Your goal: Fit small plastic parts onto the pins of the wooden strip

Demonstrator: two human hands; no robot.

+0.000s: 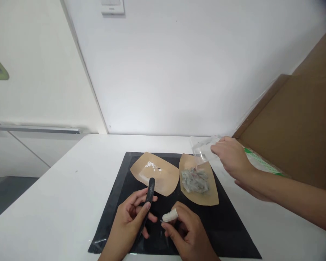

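Observation:
My left hand (129, 226) is closed around a slim black tool (150, 194), perhaps tweezers, whose tip points up toward a tan paper tray (163, 181) holding a few small white pieces (152, 165). My right hand (188, 235) is beside it over the black mat (228, 224). It has a white finger cot (170, 216) on the index finger. Its fingers are pinched on something too small to make out. A second tan tray (210, 194) to the right holds a pile of small grey parts (195, 180).
Another person's hand (232, 157) reaches in from the right, holding a clear plastic bag (202, 146) just above the second tray. A brown cardboard box (296, 130) with green tape (260, 162) stands at the right. The white table (57, 203) meets a white wall.

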